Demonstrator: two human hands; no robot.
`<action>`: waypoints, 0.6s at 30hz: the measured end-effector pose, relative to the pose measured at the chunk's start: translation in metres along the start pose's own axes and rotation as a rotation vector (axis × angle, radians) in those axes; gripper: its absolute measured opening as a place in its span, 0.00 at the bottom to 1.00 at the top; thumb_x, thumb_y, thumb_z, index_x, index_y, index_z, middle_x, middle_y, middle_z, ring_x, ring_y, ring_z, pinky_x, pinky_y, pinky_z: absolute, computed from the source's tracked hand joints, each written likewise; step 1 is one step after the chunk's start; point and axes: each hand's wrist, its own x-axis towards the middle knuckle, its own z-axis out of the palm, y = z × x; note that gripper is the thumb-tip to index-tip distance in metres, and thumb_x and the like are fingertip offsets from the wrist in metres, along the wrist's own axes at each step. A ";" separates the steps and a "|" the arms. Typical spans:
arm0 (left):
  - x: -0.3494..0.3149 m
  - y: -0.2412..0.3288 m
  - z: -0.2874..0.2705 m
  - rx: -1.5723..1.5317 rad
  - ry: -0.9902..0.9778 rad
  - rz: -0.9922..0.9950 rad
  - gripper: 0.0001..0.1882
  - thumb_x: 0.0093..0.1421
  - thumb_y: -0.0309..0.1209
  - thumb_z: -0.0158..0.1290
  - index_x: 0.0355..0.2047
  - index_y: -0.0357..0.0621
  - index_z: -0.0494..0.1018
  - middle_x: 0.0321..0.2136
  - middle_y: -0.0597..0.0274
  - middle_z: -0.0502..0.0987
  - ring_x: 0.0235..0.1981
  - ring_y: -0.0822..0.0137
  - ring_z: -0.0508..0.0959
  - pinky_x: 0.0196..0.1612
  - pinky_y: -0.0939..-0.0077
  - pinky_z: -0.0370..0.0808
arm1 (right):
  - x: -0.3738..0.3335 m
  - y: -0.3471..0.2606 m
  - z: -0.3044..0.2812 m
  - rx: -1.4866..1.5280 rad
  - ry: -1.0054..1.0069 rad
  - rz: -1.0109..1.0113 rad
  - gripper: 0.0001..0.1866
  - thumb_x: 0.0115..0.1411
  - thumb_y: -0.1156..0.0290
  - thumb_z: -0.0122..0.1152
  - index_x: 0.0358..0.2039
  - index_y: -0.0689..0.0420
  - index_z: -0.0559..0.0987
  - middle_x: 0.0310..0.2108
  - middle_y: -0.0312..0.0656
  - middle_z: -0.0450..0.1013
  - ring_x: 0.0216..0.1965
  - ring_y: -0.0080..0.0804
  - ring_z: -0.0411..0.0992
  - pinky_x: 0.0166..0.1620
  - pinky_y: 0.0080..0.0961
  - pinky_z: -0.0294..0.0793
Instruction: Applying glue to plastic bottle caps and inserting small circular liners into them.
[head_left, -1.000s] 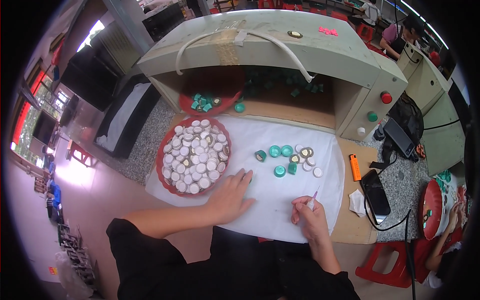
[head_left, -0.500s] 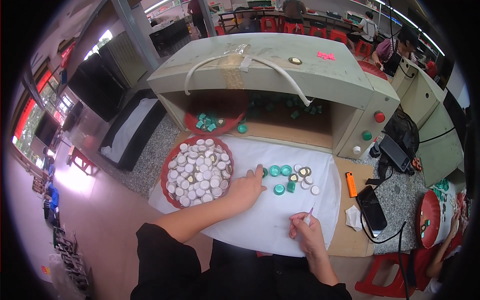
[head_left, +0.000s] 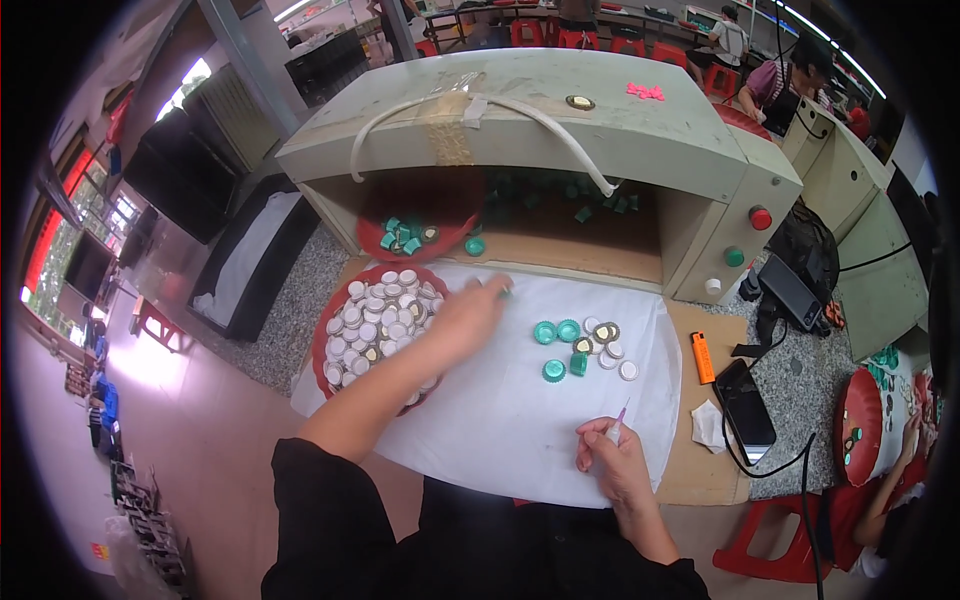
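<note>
My left hand (head_left: 472, 318), smeared by motion, is over the white sheet (head_left: 470, 430) beside a red bowl (head_left: 322, 345) heaped with round white caps (head_left: 368, 331). A small green cap (head_left: 505, 293) is at its pinched fingertips. My right hand (head_left: 612, 455) stays low on the sheet, its fingers wrapped round a slim, pale tool with a purple pointed tip (head_left: 621, 417). Between the hands and farther off, several green caps (head_left: 553, 371) lie loose, some with their hollow side up. Next to them are white caps (head_left: 628, 371) and dark-rimmed gold discs (head_left: 607, 333).
A grey box-shaped machine (head_left: 690, 150) stands open-fronted behind the sheet, with green caps and a second red bowl (head_left: 462, 205) inside. At the right lie an orange lighter (head_left: 703, 357), a black phone (head_left: 745, 402) with a cable and a crumpled tissue (head_left: 709, 426). Co-workers sit beyond.
My left hand has moved away from me and slightly left, carrying a green cap off from beside the loose group. My right hand has barely moved. The view has shifted slightly.
</note>
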 end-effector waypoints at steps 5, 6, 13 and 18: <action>0.051 -0.048 -0.059 0.125 0.534 -0.060 0.13 0.55 0.35 0.42 0.41 0.52 0.64 0.29 0.48 0.69 0.33 0.49 0.71 0.34 0.59 0.68 | -0.001 -0.001 0.003 -0.021 0.026 -0.015 0.06 0.53 0.75 0.50 0.30 0.63 0.71 0.19 0.38 0.66 0.18 0.21 0.62 0.24 0.19 0.63; 0.060 -0.067 -0.065 0.177 0.572 -0.103 0.13 0.55 0.36 0.43 0.40 0.53 0.65 0.29 0.48 0.69 0.32 0.48 0.71 0.34 0.58 0.68 | 0.001 0.001 0.004 -0.044 0.028 -0.014 0.05 0.52 0.76 0.49 0.29 0.63 0.71 0.18 0.38 0.65 0.17 0.22 0.61 0.23 0.20 0.62; 0.076 -0.087 -0.060 0.368 0.479 -0.117 0.14 0.53 0.37 0.44 0.41 0.51 0.67 0.37 0.45 0.65 0.34 0.46 0.70 0.37 0.58 0.68 | 0.002 0.000 0.001 -0.032 -0.010 0.004 0.07 0.53 0.74 0.50 0.31 0.63 0.71 0.20 0.36 0.66 0.19 0.20 0.63 0.25 0.16 0.62; 0.035 -0.014 -0.029 0.097 0.183 0.194 0.18 0.48 0.31 0.51 0.41 0.43 0.67 0.37 0.50 0.69 0.39 0.55 0.69 0.40 0.66 0.67 | 0.002 -0.001 0.003 -0.039 -0.012 0.008 0.06 0.53 0.74 0.50 0.31 0.62 0.71 0.20 0.36 0.66 0.19 0.20 0.63 0.24 0.16 0.63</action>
